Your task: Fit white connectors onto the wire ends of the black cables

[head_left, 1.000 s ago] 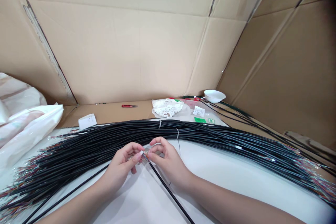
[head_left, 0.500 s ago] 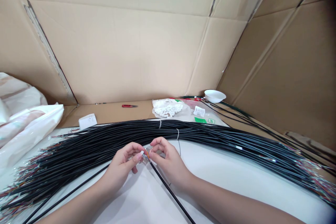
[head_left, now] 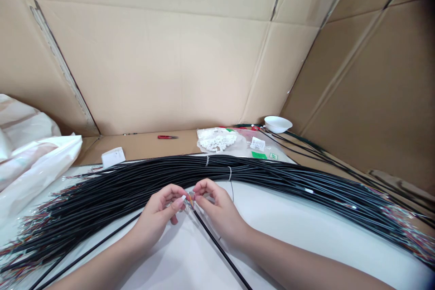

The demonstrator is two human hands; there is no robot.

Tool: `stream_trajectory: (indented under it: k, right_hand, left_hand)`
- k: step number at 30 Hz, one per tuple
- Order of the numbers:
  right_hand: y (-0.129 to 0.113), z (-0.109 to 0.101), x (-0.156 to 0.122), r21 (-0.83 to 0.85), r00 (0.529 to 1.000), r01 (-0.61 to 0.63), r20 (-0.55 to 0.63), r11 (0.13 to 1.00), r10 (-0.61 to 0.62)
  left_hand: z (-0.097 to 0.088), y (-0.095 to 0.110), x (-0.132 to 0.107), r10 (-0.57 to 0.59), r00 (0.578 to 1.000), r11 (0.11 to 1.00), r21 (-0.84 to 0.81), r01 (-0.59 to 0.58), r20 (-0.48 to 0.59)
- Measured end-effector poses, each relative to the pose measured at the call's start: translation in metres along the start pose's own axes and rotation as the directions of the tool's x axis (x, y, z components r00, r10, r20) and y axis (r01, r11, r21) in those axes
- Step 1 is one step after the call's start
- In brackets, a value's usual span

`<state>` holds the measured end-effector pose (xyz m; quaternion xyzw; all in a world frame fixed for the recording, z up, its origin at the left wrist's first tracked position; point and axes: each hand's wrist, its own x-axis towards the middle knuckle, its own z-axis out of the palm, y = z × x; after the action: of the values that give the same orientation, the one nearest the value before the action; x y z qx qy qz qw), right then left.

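My left hand (head_left: 157,214) pinches a small white connector (head_left: 184,198) between thumb and fingers. Facing it, my right hand (head_left: 217,208) pinches the stripped coloured wire ends of a single black cable (head_left: 220,250), which runs from the fingertips down toward the bottom edge. The two hands meet just in front of a big bundle of black cables (head_left: 129,183) lying across the white table (head_left: 292,226), tied with white straps near its middle. The bundle's coloured wire ends fan out at the far left and far right.
Cardboard walls (head_left: 163,68) enclose the table. At the back lie a bag of white connectors (head_left: 217,140), a white bowl (head_left: 277,123), a red tool (head_left: 167,137) and a white card (head_left: 113,157). White plastic bags (head_left: 30,154) sit at left. Another black cable (head_left: 78,258) crosses bottom left.
My right fingers have shifted slightly at the wire ends next to the connector; the hands otherwise hold the same place.
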<state>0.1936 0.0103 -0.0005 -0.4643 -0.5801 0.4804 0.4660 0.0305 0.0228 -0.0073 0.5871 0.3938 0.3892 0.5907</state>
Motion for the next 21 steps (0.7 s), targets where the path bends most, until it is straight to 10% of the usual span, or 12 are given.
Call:
stream_trajectory:
  k: [21]
  right_hand:
    - [-0.0002,0.0011,-0.0026,-0.080,1.000,-0.009,-0.016,0.997,0.008]
  left_hand:
    - [0.0005,0.0026,-0.0012,-0.016,1.000,1.000,-0.007,0.016,-0.007]
